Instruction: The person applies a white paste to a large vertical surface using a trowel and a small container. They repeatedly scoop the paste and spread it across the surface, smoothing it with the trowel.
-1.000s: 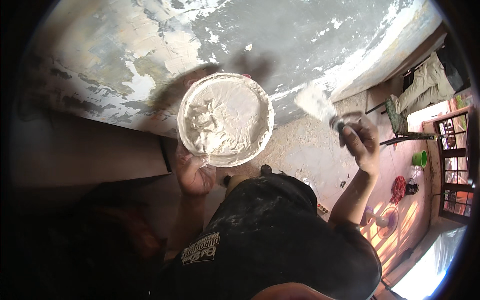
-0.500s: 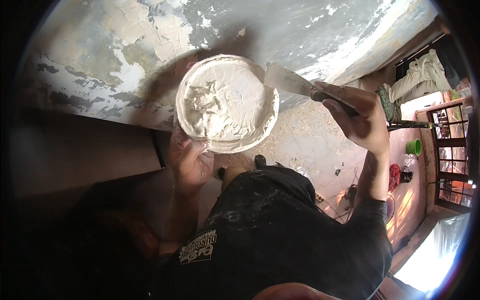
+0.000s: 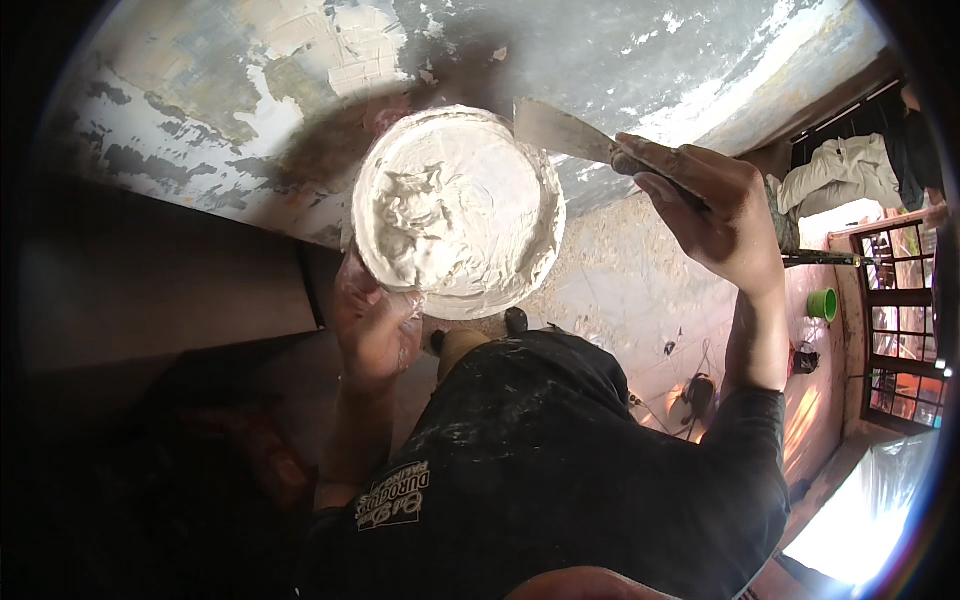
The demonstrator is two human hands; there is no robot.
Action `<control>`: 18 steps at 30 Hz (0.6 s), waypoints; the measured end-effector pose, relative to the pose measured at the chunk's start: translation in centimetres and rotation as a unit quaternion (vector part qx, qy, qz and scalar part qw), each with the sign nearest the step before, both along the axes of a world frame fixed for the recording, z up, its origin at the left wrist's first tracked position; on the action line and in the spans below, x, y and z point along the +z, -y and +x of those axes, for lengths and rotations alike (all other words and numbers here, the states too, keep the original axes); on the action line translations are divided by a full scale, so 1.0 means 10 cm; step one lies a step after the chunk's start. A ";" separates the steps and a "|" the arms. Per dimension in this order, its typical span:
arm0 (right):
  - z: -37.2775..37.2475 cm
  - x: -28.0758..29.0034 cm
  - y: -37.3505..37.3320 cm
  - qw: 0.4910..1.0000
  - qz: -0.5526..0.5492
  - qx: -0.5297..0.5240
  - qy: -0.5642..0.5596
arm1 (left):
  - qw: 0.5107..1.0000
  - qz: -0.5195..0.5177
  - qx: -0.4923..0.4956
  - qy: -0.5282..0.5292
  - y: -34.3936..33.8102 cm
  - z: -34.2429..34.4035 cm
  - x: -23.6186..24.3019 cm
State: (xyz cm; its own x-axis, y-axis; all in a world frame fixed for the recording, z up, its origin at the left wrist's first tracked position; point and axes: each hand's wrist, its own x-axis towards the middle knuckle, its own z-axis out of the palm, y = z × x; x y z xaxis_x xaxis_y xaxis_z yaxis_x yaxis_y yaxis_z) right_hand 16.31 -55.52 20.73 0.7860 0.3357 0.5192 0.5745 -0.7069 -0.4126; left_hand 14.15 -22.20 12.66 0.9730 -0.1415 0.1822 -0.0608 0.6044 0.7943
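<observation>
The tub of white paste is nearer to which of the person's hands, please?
Left. The left hand holds the tub, its thumb at the lower-left rim; the right hand is off to the tub's right, apart from it, holding a scraper.

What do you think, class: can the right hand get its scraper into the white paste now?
Probably yes: the right hand holds the scraper close to the round container, and nothing covers the white paste, though depth is hard to judge.
</observation>
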 end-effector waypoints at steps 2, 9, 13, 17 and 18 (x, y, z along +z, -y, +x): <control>0.00 0.02 -0.02 1.000 -0.004 0.001 0.007 | 1.000 -0.009 -0.009 0.012 0.00 -0.03 0.04; -0.05 0.14 -0.08 0.999 -0.042 -0.008 -0.001 | 0.999 0.018 0.028 0.019 -0.06 -0.10 0.01; -0.06 0.16 -0.10 0.999 -0.046 0.000 -0.011 | 0.999 0.002 0.038 -0.002 -0.05 -0.14 -0.02; -0.04 0.16 -0.17 0.999 -0.041 0.005 -0.030 | 0.998 -0.023 0.043 -0.036 -0.01 -0.18 -0.16; -0.04 0.15 -0.19 0.998 -0.029 -0.001 -0.049 | 0.998 -0.023 0.053 -0.031 0.05 -0.19 -0.16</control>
State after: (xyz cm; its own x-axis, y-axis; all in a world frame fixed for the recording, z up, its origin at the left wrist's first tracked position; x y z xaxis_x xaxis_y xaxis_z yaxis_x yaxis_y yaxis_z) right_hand 15.90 -53.59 22.27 0.8326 0.3616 0.4195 0.5320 -0.7328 -0.4242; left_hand 12.21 -22.67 11.07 0.9917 -0.0306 0.1251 -0.0775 0.6338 0.7696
